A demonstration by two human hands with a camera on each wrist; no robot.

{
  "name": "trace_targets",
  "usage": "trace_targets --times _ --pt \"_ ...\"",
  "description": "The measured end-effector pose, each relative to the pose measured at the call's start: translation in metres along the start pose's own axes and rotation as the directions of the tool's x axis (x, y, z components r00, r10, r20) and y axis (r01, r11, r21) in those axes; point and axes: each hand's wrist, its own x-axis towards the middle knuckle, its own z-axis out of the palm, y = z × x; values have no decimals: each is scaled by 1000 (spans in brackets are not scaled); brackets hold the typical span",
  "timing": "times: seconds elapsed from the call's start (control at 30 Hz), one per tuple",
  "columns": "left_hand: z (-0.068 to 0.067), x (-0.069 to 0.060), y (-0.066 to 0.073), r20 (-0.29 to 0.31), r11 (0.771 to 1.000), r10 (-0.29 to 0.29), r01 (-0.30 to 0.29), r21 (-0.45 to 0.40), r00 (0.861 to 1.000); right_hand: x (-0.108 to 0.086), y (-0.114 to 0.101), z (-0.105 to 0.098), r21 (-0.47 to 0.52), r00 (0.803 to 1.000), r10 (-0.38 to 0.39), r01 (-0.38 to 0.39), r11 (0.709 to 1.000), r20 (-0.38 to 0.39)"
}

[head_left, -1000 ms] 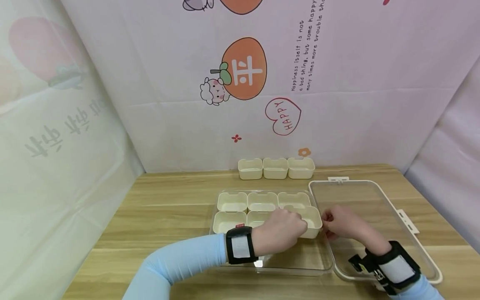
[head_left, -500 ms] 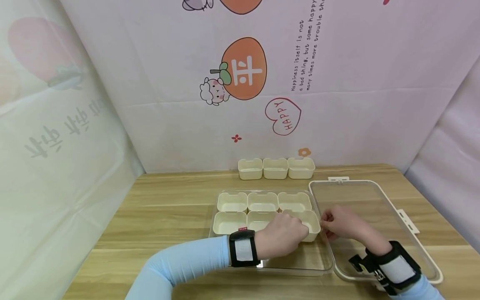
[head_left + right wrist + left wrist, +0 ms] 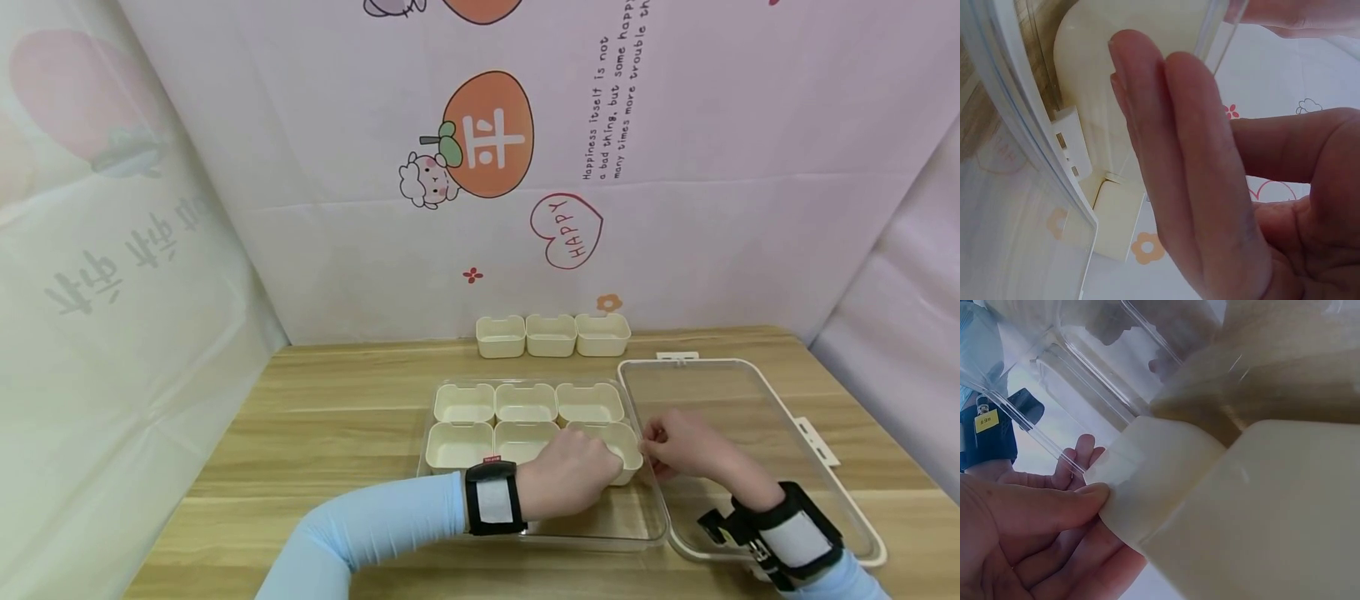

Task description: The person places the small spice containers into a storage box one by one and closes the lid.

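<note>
In the head view, a clear plastic box holds two rows of small cream bins. My left hand grips the front-right bin, with the thumb pressed on its outer wall in the left wrist view. A neighbouring bin touches this one there. My right hand pinches the box's right side wall. Its fingers lie nearly straight in the right wrist view, and its thumb tip is hidden behind them. Left-hand fingertips inside the bin are hidden in the head view.
Right of the box lies a clear lid with a white rim and latches, partly under the right forearm. Three more cream bins stand in a row by the back wall. Wooden tabletop shows at left.
The front-right bin has lowered and shifted slightly toward me into line with its row, my left hand moving with it. My right hand has stayed in place.
</note>
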Motion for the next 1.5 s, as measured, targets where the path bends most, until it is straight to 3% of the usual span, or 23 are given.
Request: trace_targets --times 0.77,1.03,1.5 --pt "1 -7 0 -9 1000 -13 13 -7 1000 0 0 0 17 1000 -2 2 1000 0" --pt "1 -8 2 33 999 -30 30 16 999 0 1 0 24 1000 2 -2 1000 10" --pt "-3 -7 3 83 998 -56 58 -30 995 -1 -2 -3 18 1000 1 -1 1000 27"
